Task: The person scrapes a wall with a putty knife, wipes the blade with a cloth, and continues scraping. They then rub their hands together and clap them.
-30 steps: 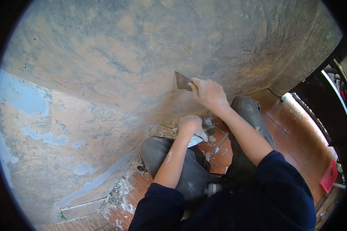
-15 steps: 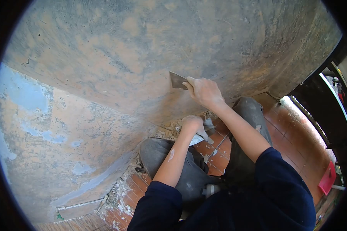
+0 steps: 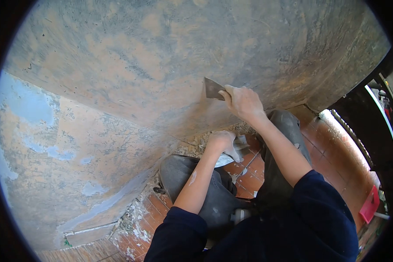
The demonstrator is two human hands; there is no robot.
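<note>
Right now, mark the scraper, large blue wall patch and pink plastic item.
Scraper (image 3: 214,90): head view, on its flat blade.
Large blue wall patch (image 3: 32,105): head view, mid-patch.
Pink plastic item (image 3: 370,205): head view, on its broad face.

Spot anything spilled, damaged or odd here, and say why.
Pale flakes litter the red floor tiles near the foot of the wall, like spilled debris. At the left, ragged blue patches break up the wall's scuffed surface, which looks damaged. The scraper in the right hand shows nothing odd.
</note>
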